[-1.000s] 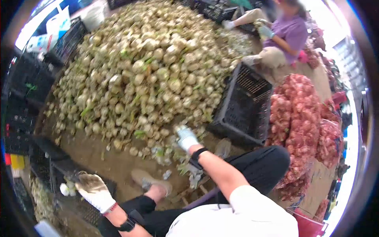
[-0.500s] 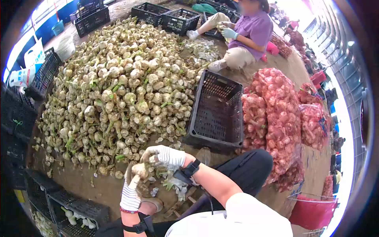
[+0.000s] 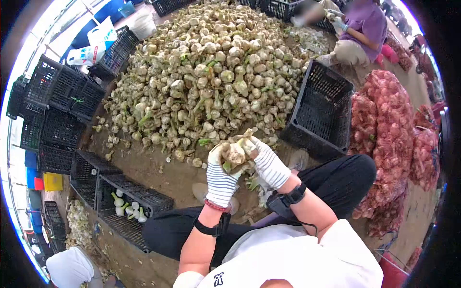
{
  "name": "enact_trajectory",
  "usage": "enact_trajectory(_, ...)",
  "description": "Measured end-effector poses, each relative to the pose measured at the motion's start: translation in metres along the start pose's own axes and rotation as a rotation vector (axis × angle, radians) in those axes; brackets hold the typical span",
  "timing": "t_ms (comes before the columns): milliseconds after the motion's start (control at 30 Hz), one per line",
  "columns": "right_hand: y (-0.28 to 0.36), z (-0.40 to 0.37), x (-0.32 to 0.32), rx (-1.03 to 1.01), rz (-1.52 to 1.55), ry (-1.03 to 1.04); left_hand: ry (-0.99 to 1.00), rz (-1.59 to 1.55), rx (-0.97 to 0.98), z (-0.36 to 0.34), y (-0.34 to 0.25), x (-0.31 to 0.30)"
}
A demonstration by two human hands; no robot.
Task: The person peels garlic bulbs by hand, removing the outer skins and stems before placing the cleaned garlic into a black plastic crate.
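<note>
Observed holding 1 garlic bulb (image 3: 235,154) between closely cupped left hand (image 3: 221,170) and curled right hand (image 3: 267,162); noted forearms (image 3: 200,245) extended forward, converging towards the bulb.

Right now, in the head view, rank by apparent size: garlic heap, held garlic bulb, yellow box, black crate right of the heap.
1. Garlic heap
2. Black crate
3. Yellow box and garlic bulb: unsure; the bulb is nearer.

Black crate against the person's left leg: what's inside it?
Several white bulbs with stalks lie inside the black crate, with dark mesh visible around them. The dark trouser leg and the crate's upper wall cover part of the interior, so more bulbs there can't be ruled out.
</note>
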State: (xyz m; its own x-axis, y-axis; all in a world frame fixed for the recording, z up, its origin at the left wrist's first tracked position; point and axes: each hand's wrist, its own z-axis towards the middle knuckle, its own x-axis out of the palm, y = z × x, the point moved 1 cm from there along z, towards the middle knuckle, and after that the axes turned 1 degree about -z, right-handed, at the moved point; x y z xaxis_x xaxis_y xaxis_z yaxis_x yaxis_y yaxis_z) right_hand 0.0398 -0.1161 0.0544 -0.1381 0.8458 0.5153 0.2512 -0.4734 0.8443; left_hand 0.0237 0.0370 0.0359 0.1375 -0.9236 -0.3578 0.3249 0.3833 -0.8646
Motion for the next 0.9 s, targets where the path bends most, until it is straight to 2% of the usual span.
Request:
enact_trajectory(133,0.001,0.007,0.006,0.067,-0.044,-0.083,-0.037,0.068,0.045,0.0,-0.009,-0.002)
enact_trajectory(200,0.005,0.005,0.009,-0.01,-0.256,-0.104,-0.037,0.005,-0.02,-0.002,-0.008,-0.003)
enact_trajectory(267,0.012,0.003,0.008,0.065,-0.225,-0.098,-0.002,-0.06,-0.093,-0.002,-0.01,-0.005)
enact_trajectory(333,0.015,0.003,0.0,0.114,-0.309,-0.042,0.04,-0.14,-0.127,0.0,-0.008,-0.005)
enact_trajectory(367,0.011,0.006,-0.011,0.057,-0.478,-0.003,0.042,-0.208,-0.169,0.001,-0.01,-0.005)
enact_trajectory(467,0.017,0.007,-0.018,-0.018,-0.615,0.091,0.048,-0.33,-0.241,0.005,-0.007,-0.002)
enact_trajectory(500,0.021,0.007,-0.017,0.046,-0.649,0.094,0.053,-0.4,-0.331,0.003,-0.01,-0.001)
enact_trajectory(533,0.029,0.007,-0.014,0.102,-0.691,0.087,0.065,-0.365,-0.325,0.004,-0.013,-0.001)
enact_trajectory(600,0.019,0.005,-0.022,0.008,-0.677,0.013,0.009,-0.434,-0.287,0.0,-0.003,0.007)
enact_trajectory(667,0.022,0.004,-0.029,0.003,-0.759,0.025,0.029,-0.876,-0.717,0.007,-0.02,0.006)
enact_trajectory(733,0.029,-0.01,-0.028,0.055,-0.659,0.016,0.153,-1.216,-0.932,0.002,0.007,0.016)
enact_trajectory(767,0.027,-0.018,-0.031,0.067,-0.654,0.06,0.083,-1.027,-1.037,0.007,-0.013,0.017)
enact_trajectory(800,0.027,-0.024,-0.036,0.084,-0.643,0.11,0.15,-1.011,-1.072,0.008,-0.008,0.017)
enact_trajectory(867,0.055,-0.044,-0.032,0.362,-0.385,0.163,0.164,-1.039,-1.099,0.005,0.005,0.024)
enact_trajectory(900,0.046,-0.049,-0.04,0.383,-0.307,0.254,0.199,-1.005,-1.038,-0.001,0.024,0.029)
